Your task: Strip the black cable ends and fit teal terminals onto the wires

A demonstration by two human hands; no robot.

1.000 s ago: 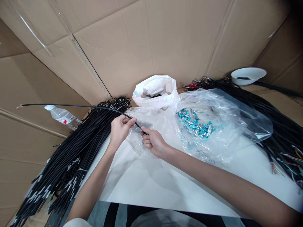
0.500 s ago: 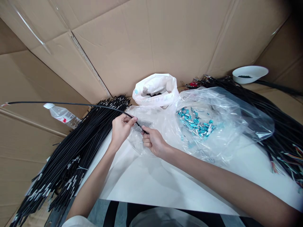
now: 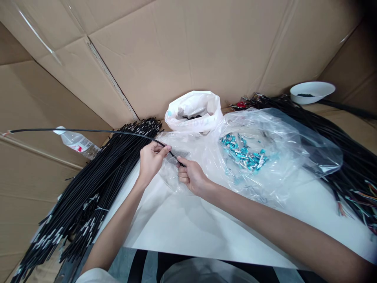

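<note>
A long black cable (image 3: 129,133) arcs from the far left into my two hands at the middle. My left hand (image 3: 153,159) pinches it between thumb and fingers a little way from its near end. Close beside it, my right hand (image 3: 191,174) is closed on that near end, where a small light-coloured band shows just ahead of the fingertips. The very tip is partly hidden by my right fingers. Under both hands lies a clear plastic bag (image 3: 173,181) with small grey pieces inside. At the cable's far end, thin bare wires stick out.
Left is a big bundle of black cables (image 3: 91,177), with a water bottle (image 3: 78,143) behind it. A white bag (image 3: 193,125) stands at the back. Right are a clear bag of teal-and-silver pieces (image 3: 246,153), more black cables (image 3: 330,129) and a white bowl (image 3: 319,96). Cardboard walls (image 3: 224,47) enclose the table.
Both hands keep the same grip on the cable, almost still. The cable's far end has dipped slightly, and the view has shifted a little.
</note>
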